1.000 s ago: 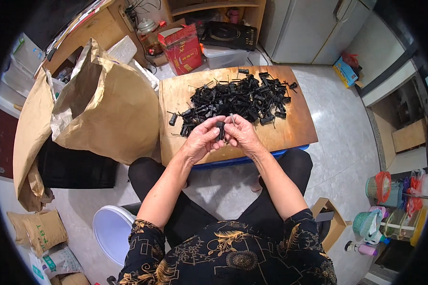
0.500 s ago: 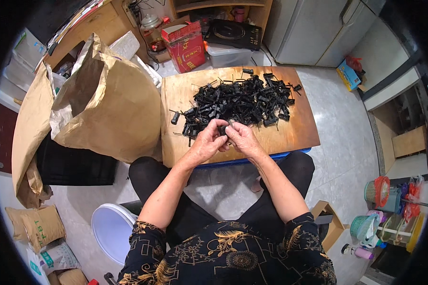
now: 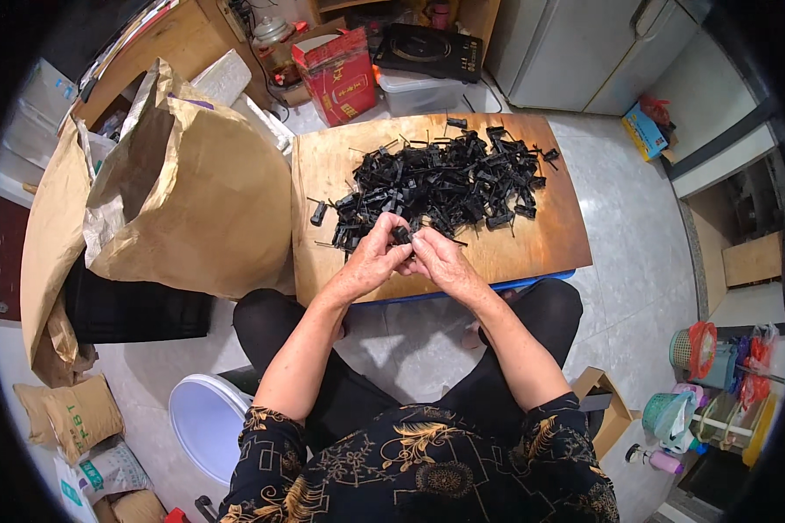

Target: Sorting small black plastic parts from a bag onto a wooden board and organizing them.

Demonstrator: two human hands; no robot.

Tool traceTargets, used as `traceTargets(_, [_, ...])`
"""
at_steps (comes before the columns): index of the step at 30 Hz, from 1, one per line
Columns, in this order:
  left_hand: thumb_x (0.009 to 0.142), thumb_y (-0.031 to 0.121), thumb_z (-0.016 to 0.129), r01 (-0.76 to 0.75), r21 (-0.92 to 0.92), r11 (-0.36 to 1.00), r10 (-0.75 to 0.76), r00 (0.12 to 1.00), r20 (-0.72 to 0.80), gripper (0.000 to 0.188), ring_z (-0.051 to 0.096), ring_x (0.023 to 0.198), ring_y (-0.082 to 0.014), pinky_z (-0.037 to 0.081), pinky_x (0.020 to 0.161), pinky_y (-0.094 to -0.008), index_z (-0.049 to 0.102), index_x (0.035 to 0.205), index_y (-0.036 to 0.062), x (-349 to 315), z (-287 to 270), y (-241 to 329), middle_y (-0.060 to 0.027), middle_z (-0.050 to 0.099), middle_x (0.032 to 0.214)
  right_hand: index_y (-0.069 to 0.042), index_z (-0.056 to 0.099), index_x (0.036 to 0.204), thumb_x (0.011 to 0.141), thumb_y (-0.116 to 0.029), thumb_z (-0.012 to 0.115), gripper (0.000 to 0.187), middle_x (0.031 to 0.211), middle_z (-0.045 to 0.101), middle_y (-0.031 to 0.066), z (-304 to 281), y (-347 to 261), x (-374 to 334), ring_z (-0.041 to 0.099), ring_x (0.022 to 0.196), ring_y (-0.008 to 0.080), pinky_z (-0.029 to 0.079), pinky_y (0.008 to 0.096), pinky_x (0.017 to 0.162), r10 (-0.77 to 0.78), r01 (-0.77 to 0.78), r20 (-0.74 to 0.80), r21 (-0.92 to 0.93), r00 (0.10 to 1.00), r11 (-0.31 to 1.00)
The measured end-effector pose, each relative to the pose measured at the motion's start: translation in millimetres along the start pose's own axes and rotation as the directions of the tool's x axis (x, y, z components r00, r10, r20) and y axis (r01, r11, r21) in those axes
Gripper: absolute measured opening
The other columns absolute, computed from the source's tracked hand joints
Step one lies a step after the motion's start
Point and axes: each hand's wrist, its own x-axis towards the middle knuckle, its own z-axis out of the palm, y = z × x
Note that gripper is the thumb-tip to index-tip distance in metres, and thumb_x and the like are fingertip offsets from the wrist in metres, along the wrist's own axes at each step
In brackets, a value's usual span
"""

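Note:
My left hand (image 3: 371, 260) and my right hand (image 3: 440, 261) meet over the near edge of a low wooden board (image 3: 532, 244). Together their fingertips pinch one small black plastic part (image 3: 402, 235). Just beyond the hands lies a big heap of the same black plastic parts (image 3: 445, 179), spread across the middle of the board. One loose black piece (image 3: 317, 212) lies apart at the board's left side. My knees sit under the board's near edge.
A large open brown paper sack (image 3: 192, 192) stands left of the board, with a second sack (image 3: 52, 253) behind it. A red carton (image 3: 340, 74), a clear lidded box (image 3: 423, 87) and a black cooktop (image 3: 427, 52) lie beyond. A white bucket (image 3: 205, 423) stands at lower left.
Both hands stay together at the board's near edge, working the same small black part; their fingers shift only slightly. The heap has not moved.

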Motion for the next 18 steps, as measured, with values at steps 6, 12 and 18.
traceTargets(6, [0.088, 0.008, 0.053, -0.051, 0.124, 0.991, 0.055, 0.998, -0.035, 0.022, 0.06, 0.067, -0.0112, 0.051, 0.055, -0.0239, 0.039, 0.105, 0.0046, 0.4, 2.8, -3.1, -0.0065, 0.055, 0.081, 0.0, 0.05, 0.092, 0.096, -0.023, 0.042, 0.024, 0.073, 0.054, 0.006, 0.3, 13.6, 4.1, 0.051, 0.064, 0.0115, 0.045, 0.0287, 0.057, -0.059, 0.049, -0.049, -0.188, 0.997, 0.981])
traceTargets(12, [0.089, 0.004, 0.05, -0.142, 0.573, 0.807, 0.255, 0.959, -0.121, 0.02, 0.061, 0.063, -0.0166, 0.049, 0.056, -0.0308, 0.038, 0.104, 0.0034, 0.9, 4.7, -14.6, -0.0139, 0.058, 0.076, -0.004, 0.048, 0.092, 0.096, -0.02, 0.04, 0.018, 0.062, 0.043, -0.0009, 8.7, 21.5, 10.6, 0.041, 0.055, 0.0068, 0.036, 0.0239, 0.051, -0.143, 0.101, -0.109, -0.319, 0.984, 0.942])
traceTargets(18, [0.088, 0.004, 0.05, -0.248, 0.66, 0.709, 0.424, 0.898, -0.118, 0.017, 0.06, 0.064, -0.0166, 0.048, 0.056, -0.031, 0.039, 0.101, 0.0029, 5.6, 3.8, -16.9, -0.0119, 0.055, 0.073, -0.003, 0.05, 0.093, 0.094, -0.022, 0.045, 0.02, 0.062, 0.048, 0.0026, 5.4, 21.2, 17.1, 0.047, 0.055, 0.0131, 0.041, 0.0289, 0.052, -0.076, 0.059, -0.11, -0.153, 0.991, 0.986])
